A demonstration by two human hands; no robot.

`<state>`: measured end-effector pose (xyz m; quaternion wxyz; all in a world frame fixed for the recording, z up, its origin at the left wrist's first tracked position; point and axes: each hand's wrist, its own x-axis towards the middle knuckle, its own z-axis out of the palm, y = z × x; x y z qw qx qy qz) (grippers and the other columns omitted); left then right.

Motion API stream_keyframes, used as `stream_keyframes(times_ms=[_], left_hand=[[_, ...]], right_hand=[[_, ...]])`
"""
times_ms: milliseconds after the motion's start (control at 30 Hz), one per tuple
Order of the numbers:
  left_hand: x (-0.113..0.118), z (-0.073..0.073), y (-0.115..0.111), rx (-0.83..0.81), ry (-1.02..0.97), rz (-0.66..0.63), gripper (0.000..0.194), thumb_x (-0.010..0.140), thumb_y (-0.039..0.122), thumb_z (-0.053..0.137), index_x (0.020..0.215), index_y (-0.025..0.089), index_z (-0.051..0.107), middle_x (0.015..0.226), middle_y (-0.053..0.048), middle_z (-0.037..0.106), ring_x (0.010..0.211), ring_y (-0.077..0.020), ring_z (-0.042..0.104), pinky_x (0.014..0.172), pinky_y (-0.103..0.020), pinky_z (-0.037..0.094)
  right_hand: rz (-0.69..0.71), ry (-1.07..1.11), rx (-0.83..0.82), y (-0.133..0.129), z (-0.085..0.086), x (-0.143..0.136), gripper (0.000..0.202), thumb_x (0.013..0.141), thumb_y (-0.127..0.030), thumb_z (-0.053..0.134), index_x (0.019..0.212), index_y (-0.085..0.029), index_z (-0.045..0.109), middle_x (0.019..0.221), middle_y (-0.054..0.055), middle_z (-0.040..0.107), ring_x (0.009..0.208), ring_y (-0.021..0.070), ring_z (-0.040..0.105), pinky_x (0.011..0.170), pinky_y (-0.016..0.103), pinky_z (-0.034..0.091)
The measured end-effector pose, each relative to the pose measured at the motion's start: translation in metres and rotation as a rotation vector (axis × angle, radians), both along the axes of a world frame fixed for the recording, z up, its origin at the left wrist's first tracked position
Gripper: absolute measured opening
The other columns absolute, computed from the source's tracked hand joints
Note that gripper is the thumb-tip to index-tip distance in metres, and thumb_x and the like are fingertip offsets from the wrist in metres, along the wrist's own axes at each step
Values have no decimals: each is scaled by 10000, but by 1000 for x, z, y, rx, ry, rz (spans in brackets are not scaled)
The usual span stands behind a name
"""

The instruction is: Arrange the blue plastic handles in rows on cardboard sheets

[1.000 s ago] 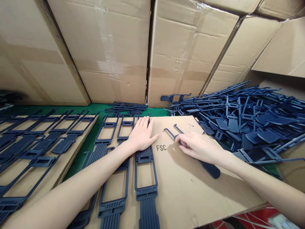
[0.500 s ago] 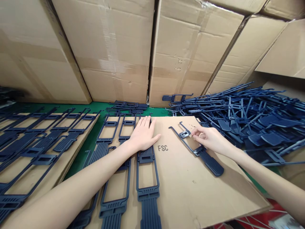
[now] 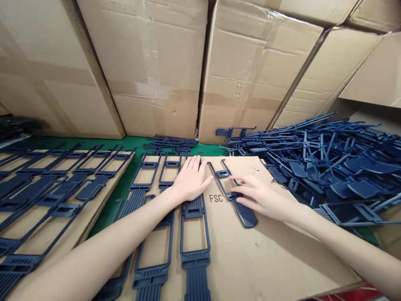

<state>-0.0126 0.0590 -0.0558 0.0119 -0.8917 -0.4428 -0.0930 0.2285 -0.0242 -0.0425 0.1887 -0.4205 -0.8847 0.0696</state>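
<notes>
My left hand lies flat with its fingers spread, over the upper part of a column of dark blue plastic frames. Just below it, one blue frame lies lengthwise on the cardboard sheet. To the right of the printed FSC letters, a single blue frame lies tilted, its hooked ends toward the back. My right hand is at this frame's right side, fingers apart and fingertips on or just over it; contact is hard to tell. More frames lie in rows left of my left hand.
A tangled heap of blue frames fills the right side. On the left, another cardboard sheet bears rows of frames. A small pile lies on the green surface at the back. Large cardboard boxes stand behind.
The single tilted frame has moved left, closer to my left hand. My right hand has moved left and down with it, and its pinched fingers have spread. My left hand stays on the column.
</notes>
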Motion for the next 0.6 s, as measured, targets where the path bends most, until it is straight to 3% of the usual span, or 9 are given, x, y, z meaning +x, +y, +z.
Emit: stream_keyframes(times_ms=[133,333,467,600], left_hand=[[0,-2,0,23,4,2,660,955,458,291,1438,11,344,1536,-258,268,1445,-355,209,1171,-483,169],[0,-4,0,53,-22,1,642,951,456,323,1424,24,369,1525,-238,312,1439,-343,236,1174,-477,175],[0,-1,-2,45,12,6,649,956,452,330,1435,15,355,1531,-252,286,1442,-348,223,1175,-473,170],[-1,1,-2,46,19,2,638,962,453,294,1435,30,355,1530,-239,298,1444,-335,224,1174,-464,176]], right_hand=[[50,-39,114,3,-19,-10,290,985,-285,420,1214,-214,583,1275,106,584,1204,226,546,1029,437,478],[-111,46,257,21,-42,-35,284,983,-211,358,1120,-172,605,1299,158,542,1244,267,510,999,474,497],[-142,77,281,28,-45,-52,279,977,-198,363,1125,-159,596,1359,175,472,1282,284,467,1019,481,472],[-153,233,268,26,-39,-57,204,960,-221,435,1065,-196,608,1227,145,485,1125,247,548,946,450,501]])
